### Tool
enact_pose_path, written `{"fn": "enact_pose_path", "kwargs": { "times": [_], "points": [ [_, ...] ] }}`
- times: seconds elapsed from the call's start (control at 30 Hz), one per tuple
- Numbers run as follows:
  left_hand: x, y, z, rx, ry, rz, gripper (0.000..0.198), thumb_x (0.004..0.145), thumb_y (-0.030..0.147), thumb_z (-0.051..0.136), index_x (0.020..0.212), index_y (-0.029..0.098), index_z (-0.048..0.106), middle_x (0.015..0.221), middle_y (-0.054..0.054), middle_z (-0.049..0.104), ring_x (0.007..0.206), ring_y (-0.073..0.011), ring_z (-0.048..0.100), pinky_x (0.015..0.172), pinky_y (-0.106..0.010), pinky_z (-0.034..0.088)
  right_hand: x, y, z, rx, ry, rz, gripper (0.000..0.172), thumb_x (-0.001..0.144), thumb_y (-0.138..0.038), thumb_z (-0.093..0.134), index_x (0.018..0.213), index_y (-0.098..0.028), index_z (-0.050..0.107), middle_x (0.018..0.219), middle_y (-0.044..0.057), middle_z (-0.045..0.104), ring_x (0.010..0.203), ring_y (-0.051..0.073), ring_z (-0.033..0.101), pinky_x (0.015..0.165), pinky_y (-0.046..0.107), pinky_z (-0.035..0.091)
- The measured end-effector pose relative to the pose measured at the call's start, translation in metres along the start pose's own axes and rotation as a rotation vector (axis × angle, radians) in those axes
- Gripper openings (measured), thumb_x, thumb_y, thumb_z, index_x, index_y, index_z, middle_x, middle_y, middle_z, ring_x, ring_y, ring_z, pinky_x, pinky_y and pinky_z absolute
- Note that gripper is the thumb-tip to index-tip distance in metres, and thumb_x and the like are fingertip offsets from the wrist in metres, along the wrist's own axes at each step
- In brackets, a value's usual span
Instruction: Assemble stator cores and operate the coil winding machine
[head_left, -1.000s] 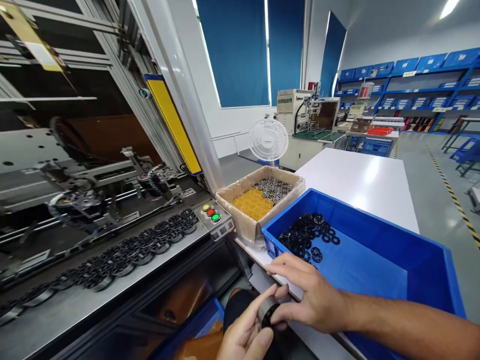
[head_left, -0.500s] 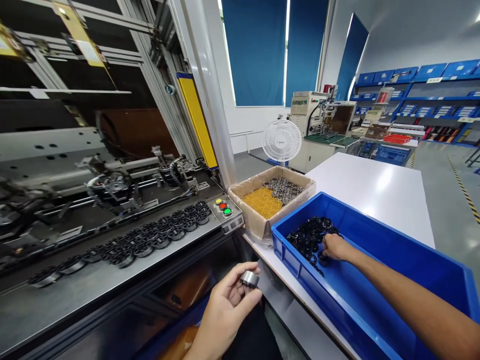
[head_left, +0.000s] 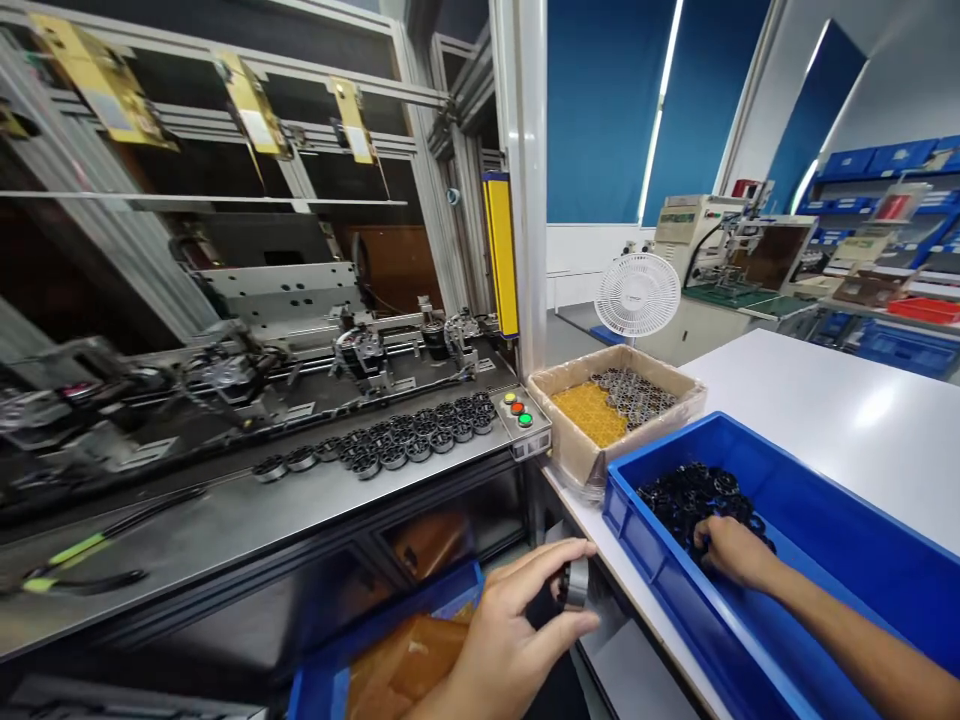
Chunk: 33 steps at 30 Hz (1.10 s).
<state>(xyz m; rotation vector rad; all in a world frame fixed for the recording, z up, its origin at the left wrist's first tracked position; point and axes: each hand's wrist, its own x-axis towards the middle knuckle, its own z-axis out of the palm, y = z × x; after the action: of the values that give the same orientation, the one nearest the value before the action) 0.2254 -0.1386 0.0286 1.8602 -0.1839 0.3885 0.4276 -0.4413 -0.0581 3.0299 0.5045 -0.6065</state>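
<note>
My left hand (head_left: pixel 517 620) grips a short metal ring (head_left: pixel 576 584) with black toothed plastic on one side, apparently a motor stator core, between thumb and fingers in front of the bench. Inside the blue bin (head_left: pixel 832 465), my right hand (head_left: pixel 731 550) has its fingers curled down into a heap of black plastic parts (head_left: pixel 686 495); what the fingertips pinch is hidden. On the machine ledge to the left stand rows of similar black-and-silver rings (head_left: pixel 420 430).
A plastic-lined carton (head_left: pixel 581 465) of metal cores and yellow pieces stands behind the bin. Buttons (head_left: pixel 517 408) sit at the ledge's end. Green-handled pliers (head_left: pixel 82 550) lie at left. Beyond are a white fan (head_left: pixel 637 293) and a white table (head_left: pixel 787 385). Under the ledge is another blue bin (head_left: pixel 469 580).
The view has swung left, bringing the pliers into sight. The ring in my left hand has turned on its side. My right hand has stayed in the bin, deeper at the heap of black parts.
</note>
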Motion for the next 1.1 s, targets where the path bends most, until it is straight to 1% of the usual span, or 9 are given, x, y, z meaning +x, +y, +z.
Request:
{"fn": "enact_pose_path", "kwargs": {
  "times": [0.17,0.27,0.33,0.4,0.43,0.5,0.73,0.97,1.1],
  "points": [
    [-0.001,-0.003,0.004,-0.385,-0.007,-0.191,0.043,0.071,0.027,0.080,0.113,0.023,0.071,0.108,-0.007,0.074,0.080,-0.0152,0.069,0.077,-0.023,0.055,-0.015,-0.011,-0.031,-0.022,0.166,-0.040,0.001,0.082,-0.013,0.066,0.081,-0.013,0.066,0.083,0.005,0.066,0.083,0.020,0.065,0.079,0.040,0.054],
    [0.001,-0.004,0.010,-0.598,-0.033,-0.298,0.046,0.064,0.020,0.085,0.108,0.018,0.071,0.099,-0.008,0.075,0.077,-0.0134,0.068,0.075,-0.022,0.055,-0.048,-0.039,-0.060,0.043,0.394,-0.148,0.012,0.090,-0.019,0.056,0.097,-0.016,0.066,0.101,0.010,0.066,0.095,0.023,0.064,0.088,0.039,0.051],
    [0.002,-0.005,0.015,-0.702,-0.057,-0.333,0.050,0.057,0.016,0.089,0.104,0.016,0.071,0.098,-0.009,0.076,0.075,-0.0132,0.069,0.074,-0.022,0.056,-0.081,-0.068,-0.069,0.150,0.560,-0.319,0.015,0.093,-0.028,0.054,0.103,-0.021,0.063,0.108,0.007,0.063,0.102,0.019,0.061,0.091,0.032,0.050],
    [0.002,-0.004,0.023,-0.792,-0.092,-0.348,0.055,0.051,0.012,0.091,0.102,0.016,0.071,0.100,-0.009,0.076,0.075,-0.0136,0.070,0.073,-0.023,0.057,-0.114,-0.098,-0.070,0.430,0.814,-0.690,0.011,0.090,-0.020,0.058,0.100,-0.021,0.061,0.099,0.006,0.064,0.094,0.017,0.063,0.083,0.027,0.052],
    [0.002,-0.004,0.028,-0.821,-0.115,-0.350,0.057,0.049,0.011,0.091,0.101,0.016,0.071,0.100,-0.009,0.076,0.076,-0.0144,0.071,0.074,-0.023,0.057,-0.127,-0.111,-0.068,0.521,0.851,-0.824,0.014,0.089,-0.013,0.058,0.101,-0.021,0.060,0.095,0.005,0.064,0.090,0.015,0.063,0.079,0.025,0.053],
    [0.000,-0.004,0.036,-0.852,-0.170,-0.343,0.057,0.047,0.008,0.091,0.100,0.015,0.071,0.099,-0.009,0.077,0.082,-0.0163,0.073,0.077,-0.022,0.057,-0.146,-0.129,-0.063,0.630,0.837,-0.967,0.023,0.085,-0.004,0.057,0.102,-0.019,0.059,0.091,0.005,0.063,0.085,0.014,0.063,0.073,0.023,0.054],
    [-0.005,-0.007,0.051,-0.934,-0.242,-0.272,0.055,0.052,0.005,0.089,0.103,0.015,0.071,0.091,-0.006,0.078,0.086,-0.0163,0.074,0.077,-0.019,0.055,-0.151,-0.130,-0.059,0.651,0.771,-0.967,0.028,0.083,0.001,0.054,0.103,-0.017,0.060,0.087,0.005,0.059,0.082,0.014,0.059,0.069,0.027,0.053],
    [-0.004,-0.002,0.046,-0.930,-0.154,-0.202,0.050,0.057,0.003,0.086,0.103,0.017,0.072,0.096,-0.005,0.078,0.089,-0.0159,0.074,0.081,-0.018,0.055,-0.151,-0.128,-0.062,0.463,0.819,-1.020,0.040,0.079,-0.002,0.056,0.118,-0.009,0.053,0.106,0.012,0.057,0.105,0.018,0.056,0.090,0.027,0.053],
    [-0.003,-0.001,0.044,-0.970,-0.157,-0.203,0.052,0.056,-0.002,0.085,0.102,0.019,0.074,0.094,-0.003,0.079,0.088,-0.0137,0.074,0.079,-0.015,0.055,-0.147,-0.129,-0.057,0.393,0.931,-1.060,0.031,0.082,-0.001,0.055,0.112,-0.007,0.056,0.106,0.011,0.057,0.106,0.017,0.054,0.092,0.027,0.051]
  ]
}}
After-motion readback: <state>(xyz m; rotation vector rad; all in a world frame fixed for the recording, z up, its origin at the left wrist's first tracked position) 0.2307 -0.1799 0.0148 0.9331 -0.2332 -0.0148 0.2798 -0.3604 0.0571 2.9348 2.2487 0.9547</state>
